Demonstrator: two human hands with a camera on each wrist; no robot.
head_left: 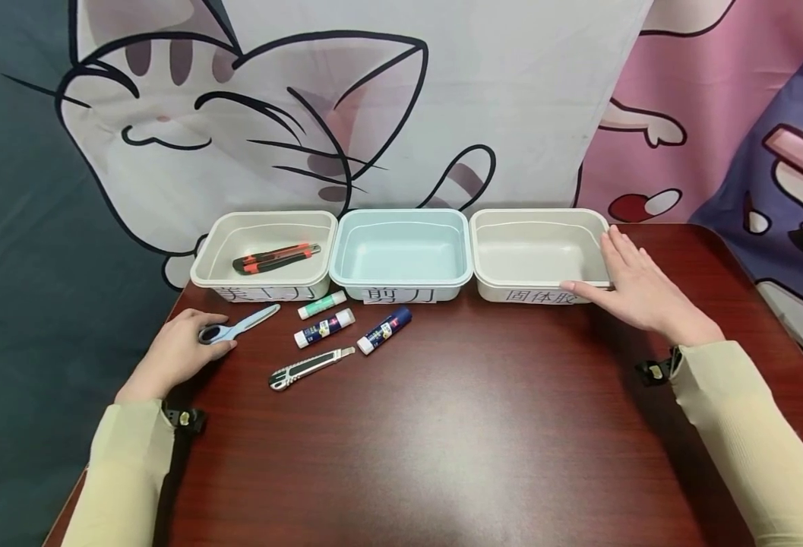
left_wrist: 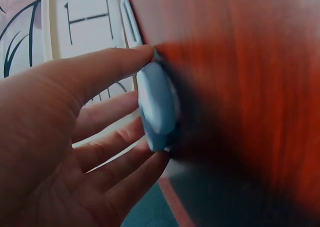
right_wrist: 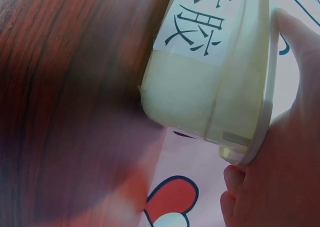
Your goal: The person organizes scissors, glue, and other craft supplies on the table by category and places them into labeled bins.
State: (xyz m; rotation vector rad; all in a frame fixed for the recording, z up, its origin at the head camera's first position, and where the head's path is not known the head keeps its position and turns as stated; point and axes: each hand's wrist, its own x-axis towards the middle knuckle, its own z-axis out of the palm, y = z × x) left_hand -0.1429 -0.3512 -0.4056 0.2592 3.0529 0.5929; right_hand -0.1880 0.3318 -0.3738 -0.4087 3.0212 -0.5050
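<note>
While pinching the blue scissors (head_left: 245, 324) by the handles with the left hand (head_left: 175, 353), with the thumb on one side and fairly straight fingers on the other, touches the right cream tray (head_left: 538, 247) with the right hand (head_left: 637, 285). Lays the right thumb at the front rim and stretches the fingers, near together, along the outer side, with a wide gap between. Has the scissors at the left end of the table (head_left: 476, 418), before the left cream tray (head_left: 264, 228), with the blades pointing toward the green glue stick (head_left: 322, 305); cannot tell whether resting on the wood or slightly raised. Counts one pair of scissors, three glue sticks and three utility knives. Of the sticks, shows one green and two navy glue sticks (head_left: 384, 330), lying near one another. Of the knives, shows two red-and-black knives (head_left: 279, 264) inside the left cream tray and one silver-and-black knife (head_left: 308, 368) on the table. Counts three trays in a row, with the blue tray (head_left: 404, 251) between two cream, and three labels (head_left: 401, 295), one per front.
</note>
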